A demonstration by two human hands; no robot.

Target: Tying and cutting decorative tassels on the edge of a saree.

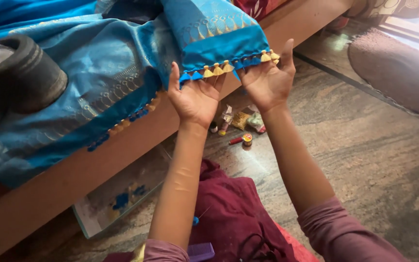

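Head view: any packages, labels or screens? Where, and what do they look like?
Small clear plastic packets: on the stone floor below the hands, crumpled; one holds golden beads, one greenish-pink bits.
Small round thread spool: on the floor beside a red stick, with a yellow and red top label too small to make out.
Screens or signs: none.

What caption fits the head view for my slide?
Both hands, left hand and right hand, hold up the tasselled edge of a blue cloth beside a wooden ledge.
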